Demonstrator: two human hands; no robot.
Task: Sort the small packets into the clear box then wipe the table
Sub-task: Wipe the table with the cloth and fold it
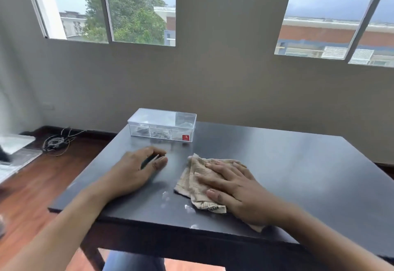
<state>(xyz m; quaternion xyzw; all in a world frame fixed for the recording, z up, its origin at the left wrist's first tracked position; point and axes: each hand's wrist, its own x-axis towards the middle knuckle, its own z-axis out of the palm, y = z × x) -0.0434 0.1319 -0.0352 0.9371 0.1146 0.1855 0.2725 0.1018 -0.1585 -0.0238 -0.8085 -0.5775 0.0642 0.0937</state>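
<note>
A clear lidded box (162,125) with a red label stands at the far left of the dark table (298,164); small packets show faintly inside its compartments. My right hand (232,187) lies flat, fingers straight, pressing a crumpled beige cloth (197,177) onto the table near the front edge. My left hand (136,169) rests on the table left of the cloth, fingers loosely curled, apart from the box. A thin dark shape shows under its fingers; I cannot tell what it is.
White smudges (187,206) mark the table near the front edge by the cloth. A tangle of wires (56,142) and a pale object (15,145) lie on the wooden floor at the left. A wall with windows stands behind the table.
</note>
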